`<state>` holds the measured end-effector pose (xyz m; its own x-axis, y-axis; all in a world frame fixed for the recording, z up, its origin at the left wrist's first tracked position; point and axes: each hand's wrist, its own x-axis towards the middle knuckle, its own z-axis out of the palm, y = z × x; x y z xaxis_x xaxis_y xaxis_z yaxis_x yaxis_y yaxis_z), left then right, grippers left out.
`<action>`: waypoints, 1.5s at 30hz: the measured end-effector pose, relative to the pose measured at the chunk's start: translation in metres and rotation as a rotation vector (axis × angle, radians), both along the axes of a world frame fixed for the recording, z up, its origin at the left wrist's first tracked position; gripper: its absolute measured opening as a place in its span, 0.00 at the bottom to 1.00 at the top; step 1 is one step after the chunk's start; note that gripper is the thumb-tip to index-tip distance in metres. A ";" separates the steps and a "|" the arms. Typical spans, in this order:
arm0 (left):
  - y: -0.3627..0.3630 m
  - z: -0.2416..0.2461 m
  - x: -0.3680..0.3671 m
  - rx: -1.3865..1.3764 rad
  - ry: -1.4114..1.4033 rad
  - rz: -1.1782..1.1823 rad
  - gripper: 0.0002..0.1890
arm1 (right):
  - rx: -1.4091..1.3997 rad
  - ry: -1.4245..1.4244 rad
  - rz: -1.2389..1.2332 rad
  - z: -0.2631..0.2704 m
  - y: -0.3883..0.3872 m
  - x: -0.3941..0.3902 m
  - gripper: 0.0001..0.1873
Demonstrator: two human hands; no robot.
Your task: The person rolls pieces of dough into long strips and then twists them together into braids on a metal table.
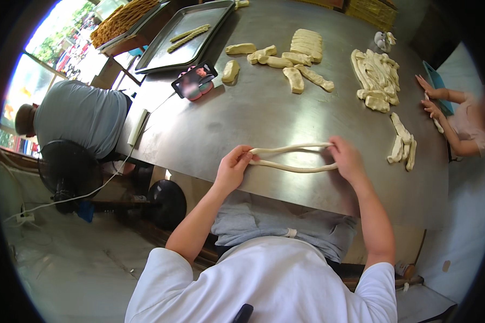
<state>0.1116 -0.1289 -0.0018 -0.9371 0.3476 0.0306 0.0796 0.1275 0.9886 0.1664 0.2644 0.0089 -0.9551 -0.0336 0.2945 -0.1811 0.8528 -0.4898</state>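
Note:
A long rope of dough point(295, 167) is stretched in two strands between my hands, just over the near part of the steel table point(210, 129). My left hand point(233, 164) pinches it at the left side, thumb on top. At the right side my right hand point(347, 158) grips the strands, its fingers slightly blurred. Beyond my hands lie several thick dough pieces point(275, 61), with a row of cut dough strips point(306, 45) behind them. A heap of dough strips point(376, 76) lies to the right, and a few shorter pieces point(403, 141) are nearer me.
A metal tray point(182, 52) with twisted dough sticks point(188, 38) stands far left, beside a phone on a stand point(194, 80). A power strip point(137, 127) lies at the left edge. A co-worker's hands point(430, 99) roll dough at the right edge. Another person point(81, 115) and a fan point(68, 173) are at left.

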 end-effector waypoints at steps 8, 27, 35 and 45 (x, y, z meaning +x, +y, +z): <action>-0.030 0.032 -0.028 -0.111 -0.217 0.219 0.12 | 0.053 -0.079 -0.248 0.010 -0.001 0.030 0.08; -0.057 0.002 0.015 -0.898 0.581 -0.311 0.30 | -0.228 -0.454 -0.182 0.047 0.001 0.070 0.09; -0.045 0.023 -0.012 -0.801 0.692 -0.381 0.24 | 0.221 -0.100 0.219 0.003 -0.001 0.084 0.10; 0.019 0.005 -0.069 -0.801 0.680 -0.143 0.38 | 0.158 -0.002 -0.029 0.000 -0.021 0.026 0.14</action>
<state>0.0428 -0.1097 0.0029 -0.7579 0.6043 0.2458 0.6501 0.6681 0.3620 0.1920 0.2431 0.0091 -0.9569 -0.0518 0.2858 -0.1545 0.9240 -0.3499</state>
